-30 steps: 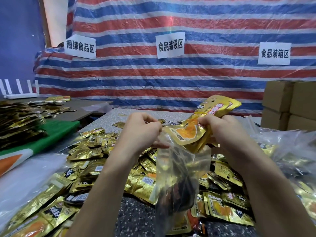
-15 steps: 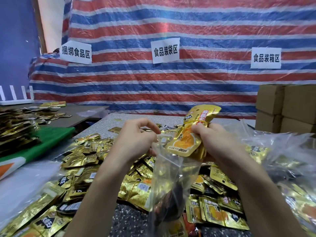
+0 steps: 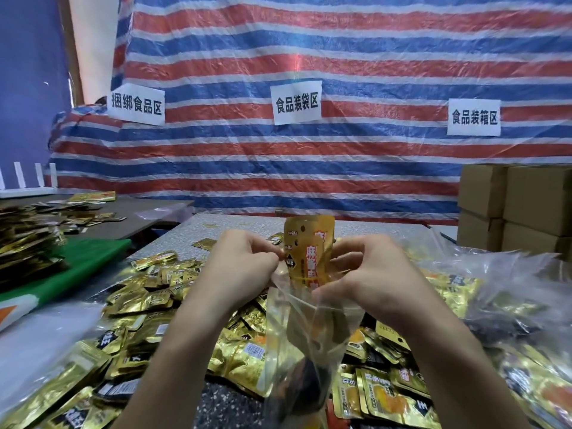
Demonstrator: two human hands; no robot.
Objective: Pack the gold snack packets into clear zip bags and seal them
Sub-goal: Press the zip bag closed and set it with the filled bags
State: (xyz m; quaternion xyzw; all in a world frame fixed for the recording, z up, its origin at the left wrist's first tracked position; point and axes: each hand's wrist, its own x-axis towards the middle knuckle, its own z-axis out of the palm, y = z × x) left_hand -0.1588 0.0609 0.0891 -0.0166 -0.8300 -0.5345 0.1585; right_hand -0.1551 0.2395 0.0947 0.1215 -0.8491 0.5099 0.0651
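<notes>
The gold snack packet (image 3: 309, 249) stands upright, its lower part inside the mouth of the clear zip bag (image 3: 309, 342) and its upper part above the rim. The bag hangs above the table (image 3: 223, 404), and darker contents show through near its bottom.

The left hand (image 3: 244, 267) pinches the left edge of the bag mouth with curled fingers. The right hand (image 3: 368, 274) grips the packet's right side with curled fingers, its thumb against the right edge of the bag.

Loose gold packets (image 3: 139, 305) cover the table beneath and around both forearms. Filled clear bags (image 3: 510, 292) lie to the right. A green board (image 3: 86, 258) lies to the left. Cardboard boxes (image 3: 526, 205) are stacked at far right. A red, white and blue striped tarp (image 3: 309, 168) hangs behind, bearing three white signs (image 3: 296, 102).
</notes>
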